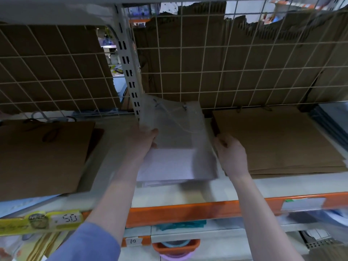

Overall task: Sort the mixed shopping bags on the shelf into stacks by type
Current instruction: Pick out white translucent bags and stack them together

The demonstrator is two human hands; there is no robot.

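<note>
A pile of translucent white plastic bags [178, 140] with cord handles lies in the middle of the shelf [180, 194]. My left hand [145, 142] grips the pile's left edge, with the thumb on top. My right hand [230, 153] sits at the pile's right edge with curled fingers; what it holds is hidden. A stack of flat brown paper bags [278, 140] lies just right of that hand. Another brown paper bag [43, 157] with dark cord handles lies at the left.
A white wire grid [207, 63] backed by torn cardboard closes the shelf's rear, with a slotted upright post [128, 63] between bays. Dark bluish bags [331, 117] lie at far right. The orange shelf front [178, 213] carries price labels; goods fill the shelf below.
</note>
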